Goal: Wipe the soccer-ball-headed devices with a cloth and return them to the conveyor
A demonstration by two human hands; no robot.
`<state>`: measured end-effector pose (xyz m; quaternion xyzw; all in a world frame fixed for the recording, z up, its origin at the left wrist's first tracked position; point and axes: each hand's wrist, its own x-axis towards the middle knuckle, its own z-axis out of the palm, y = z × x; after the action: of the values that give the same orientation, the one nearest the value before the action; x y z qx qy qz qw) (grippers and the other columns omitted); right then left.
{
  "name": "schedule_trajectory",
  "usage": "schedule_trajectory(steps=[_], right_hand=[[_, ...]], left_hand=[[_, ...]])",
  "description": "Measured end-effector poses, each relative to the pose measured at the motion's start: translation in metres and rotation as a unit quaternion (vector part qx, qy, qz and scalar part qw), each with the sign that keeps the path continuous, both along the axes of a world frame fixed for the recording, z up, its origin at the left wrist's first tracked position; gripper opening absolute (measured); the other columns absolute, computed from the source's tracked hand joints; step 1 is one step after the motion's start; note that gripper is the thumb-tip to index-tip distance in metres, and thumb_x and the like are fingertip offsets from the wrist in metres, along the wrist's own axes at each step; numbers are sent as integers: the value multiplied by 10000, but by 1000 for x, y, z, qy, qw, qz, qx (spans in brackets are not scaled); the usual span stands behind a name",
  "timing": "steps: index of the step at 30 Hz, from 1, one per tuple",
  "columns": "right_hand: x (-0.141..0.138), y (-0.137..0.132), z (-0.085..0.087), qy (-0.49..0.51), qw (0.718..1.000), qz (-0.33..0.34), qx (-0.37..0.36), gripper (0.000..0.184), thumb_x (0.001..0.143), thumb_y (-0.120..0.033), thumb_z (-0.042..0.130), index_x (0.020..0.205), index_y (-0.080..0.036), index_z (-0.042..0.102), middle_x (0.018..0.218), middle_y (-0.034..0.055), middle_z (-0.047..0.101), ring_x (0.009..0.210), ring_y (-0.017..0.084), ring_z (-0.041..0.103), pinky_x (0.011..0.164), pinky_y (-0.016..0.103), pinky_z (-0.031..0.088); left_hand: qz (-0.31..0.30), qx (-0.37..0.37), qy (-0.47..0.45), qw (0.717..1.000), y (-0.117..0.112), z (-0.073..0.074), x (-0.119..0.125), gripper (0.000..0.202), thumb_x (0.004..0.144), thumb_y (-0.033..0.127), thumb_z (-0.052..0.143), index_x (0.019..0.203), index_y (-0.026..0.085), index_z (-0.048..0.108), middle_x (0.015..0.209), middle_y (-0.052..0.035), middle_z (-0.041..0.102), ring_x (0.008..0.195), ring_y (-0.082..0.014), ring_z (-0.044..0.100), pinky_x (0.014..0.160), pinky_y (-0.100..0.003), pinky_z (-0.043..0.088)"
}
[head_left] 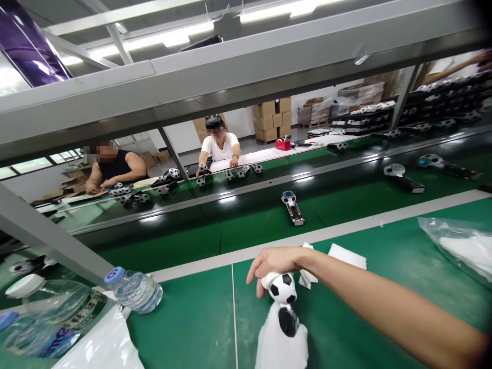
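A handheld device with a black-and-white soccer-ball head (283, 288) stands upright at the bottom centre, its black handle (287, 321) mostly hidden. My left hand (280, 346), in what looks like a white glove, is closed around that handle. From the right, my bare right hand (277, 260) reaches over the ball head with its fingers bent down. A piece of white cloth (269, 280) shows under those fingers, against the ball's upper left side. Crumpled white wipes (307, 277) and a folded white wipe (348, 255) lie just behind my right forearm.
Water bottles (138, 291) and a white plastic sheet (102, 341) are at left; a clear bag (461, 246) is at right. Beyond the bench edge, a green conveyor carries a similar device (292, 207) and several others. Two co-workers (219, 148) sit across, beneath an overhead beam.
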<state>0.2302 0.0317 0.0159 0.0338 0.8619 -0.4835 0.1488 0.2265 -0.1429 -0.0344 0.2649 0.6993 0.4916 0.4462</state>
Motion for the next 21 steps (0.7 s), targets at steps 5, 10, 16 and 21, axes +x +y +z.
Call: schedule_trajectory(steps=[5,10,16,21], right_hand=[[10,3,-28,43,870,-73,-485,333,784,-314,576,1039,-106,623,827,110,708,814,252,666,745,382,505],[13,-35,-32,206,796,-312,-476,357,821,-345,562,1106,-131,589,925,127,704,896,255,646,820,403,473],[22,-57,-21,366,869,-324,-79,321,909,-319,413,1168,-242,588,1055,46,673,1026,219,566,948,390,382],[10,-40,-25,187,828,-371,-378,277,848,-273,495,1078,-153,593,895,97,705,770,219,653,683,346,512]], left_hand=[[-17,-5,-45,999,6,0,0,272,767,365,610,935,157,557,661,-29,618,531,-127,571,508,-231,444],[63,114,-341,931,8,-8,-3,483,728,559,593,973,151,515,712,-49,637,457,-156,579,438,-250,422],[78,114,-402,905,1,-17,-21,428,852,548,443,896,139,561,627,7,555,488,-84,506,475,-216,422],[13,95,-400,911,-8,-3,-29,357,883,446,461,1010,126,555,833,-31,586,649,-102,551,581,-260,486]])
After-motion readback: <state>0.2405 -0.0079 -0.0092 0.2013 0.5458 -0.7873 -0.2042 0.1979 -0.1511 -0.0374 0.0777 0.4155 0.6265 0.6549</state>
